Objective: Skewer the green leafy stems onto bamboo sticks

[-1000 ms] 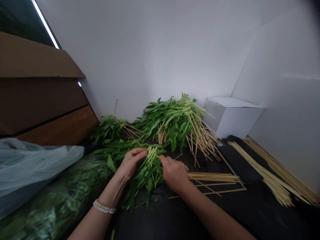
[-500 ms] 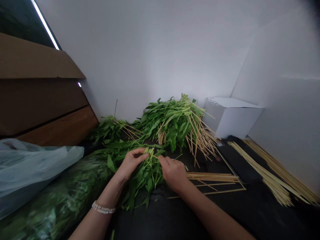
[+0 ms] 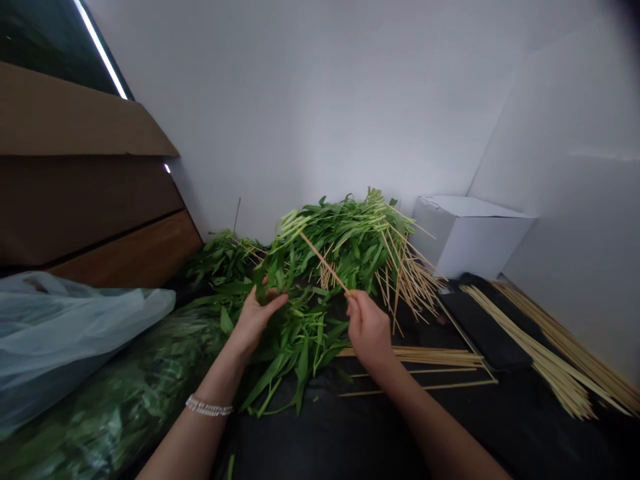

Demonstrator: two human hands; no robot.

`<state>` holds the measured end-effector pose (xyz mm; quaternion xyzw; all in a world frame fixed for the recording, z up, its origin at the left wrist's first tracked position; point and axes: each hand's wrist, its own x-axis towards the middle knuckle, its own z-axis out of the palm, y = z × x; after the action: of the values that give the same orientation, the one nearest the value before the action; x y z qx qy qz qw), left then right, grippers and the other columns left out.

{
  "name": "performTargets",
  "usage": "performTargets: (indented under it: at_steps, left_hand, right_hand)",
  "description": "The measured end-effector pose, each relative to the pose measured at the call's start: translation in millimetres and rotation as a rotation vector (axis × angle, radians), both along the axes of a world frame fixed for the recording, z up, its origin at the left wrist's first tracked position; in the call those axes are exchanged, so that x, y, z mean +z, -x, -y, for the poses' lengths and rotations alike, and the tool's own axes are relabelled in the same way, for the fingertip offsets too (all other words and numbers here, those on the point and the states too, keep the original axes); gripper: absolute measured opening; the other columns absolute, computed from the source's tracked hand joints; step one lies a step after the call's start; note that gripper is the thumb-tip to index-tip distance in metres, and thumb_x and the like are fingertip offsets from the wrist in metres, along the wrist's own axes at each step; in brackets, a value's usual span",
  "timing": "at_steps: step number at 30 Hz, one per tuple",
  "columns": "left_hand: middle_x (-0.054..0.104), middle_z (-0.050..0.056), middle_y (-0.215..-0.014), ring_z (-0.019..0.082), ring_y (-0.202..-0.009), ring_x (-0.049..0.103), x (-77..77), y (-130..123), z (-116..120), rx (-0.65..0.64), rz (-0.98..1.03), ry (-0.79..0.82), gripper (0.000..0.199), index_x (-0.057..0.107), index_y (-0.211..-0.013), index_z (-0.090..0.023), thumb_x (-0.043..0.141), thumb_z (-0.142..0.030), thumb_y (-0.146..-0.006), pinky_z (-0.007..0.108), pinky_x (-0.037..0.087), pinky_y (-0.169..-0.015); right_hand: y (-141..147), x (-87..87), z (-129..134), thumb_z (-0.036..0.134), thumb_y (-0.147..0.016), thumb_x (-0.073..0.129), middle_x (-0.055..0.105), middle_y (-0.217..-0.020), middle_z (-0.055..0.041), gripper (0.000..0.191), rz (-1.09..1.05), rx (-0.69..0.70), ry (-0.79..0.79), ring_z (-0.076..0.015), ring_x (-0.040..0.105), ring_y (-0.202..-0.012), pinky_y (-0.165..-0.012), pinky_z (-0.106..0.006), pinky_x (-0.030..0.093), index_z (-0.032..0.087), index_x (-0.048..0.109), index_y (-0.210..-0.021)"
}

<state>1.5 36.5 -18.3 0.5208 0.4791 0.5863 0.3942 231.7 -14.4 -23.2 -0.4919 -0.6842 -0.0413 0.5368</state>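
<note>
My right hand (image 3: 370, 327) is closed around the lower end of a bamboo skewer (image 3: 325, 262). Threaded on the skewer's upper end are pale green stems (image 3: 293, 225) whose leaves hang down. Just below those leaves is my left hand (image 3: 256, 315), thumb stretched out from the fingers; the leaves partly hide its fingertips, and it may be touching them. A loose heap of leafy greens (image 3: 300, 340) lies between and under my hands. Behind, a larger pile of skewered greens (image 3: 345, 227) has many bare skewer ends (image 3: 407, 280) pointing to the right.
Several loose skewers (image 3: 430, 355) lie right of my right hand, with thicker bundles (image 3: 540, 353) farther right. A white box (image 3: 465, 230) stands against the wall. On the left are a clear bag of greens (image 3: 125, 393), a pale plastic bag (image 3: 75, 333) and a cardboard box (image 3: 85, 187).
My right hand has lifted the skewer with its threaded stems up off the heap and slid its grip to the lower end. My left hand has let go of the stems.
</note>
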Motion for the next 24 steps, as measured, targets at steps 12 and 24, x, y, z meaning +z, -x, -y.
performTargets:
  at_steps: [12, 24]
  left_hand:
    - [0.076, 0.009, -0.094, 0.025, -0.09, 0.067, 5.8, -33.1, 24.3, -0.248, -0.303, -0.142, 0.025, 0.078, -0.095, -0.021, 0.068, -0.037, -0.078, 0.035, 0.05, -0.084]
    - [0.07, 0.002, -0.079, 0.009, -0.06, 0.052, 11.5, -40.1, 32.7, -0.125, 0.136, -0.092, 0.02, 0.073, -0.086, -0.019, 0.065, -0.037, -0.083, 0.019, 0.042, -0.059]
  right_hand:
    - [13.3, -8.4, 4.7, 0.025, -0.1, 0.03, 0.065, -0.077, -0.0023, 0.029, 0.043, 0.164, 0.074, -0.0122, 0.06, -0.064, -0.063, -0.021, 0.04, 0.017, 0.057, -0.101]
    - [26.6, -21.6, 9.4, 0.025, -0.101, 0.029, 0.066, -0.081, -0.0025, 0.028, 0.229, 0.235, 0.236, -0.0141, 0.064, -0.076, -0.066, -0.022, 0.037, 0.019, 0.056, -0.095]
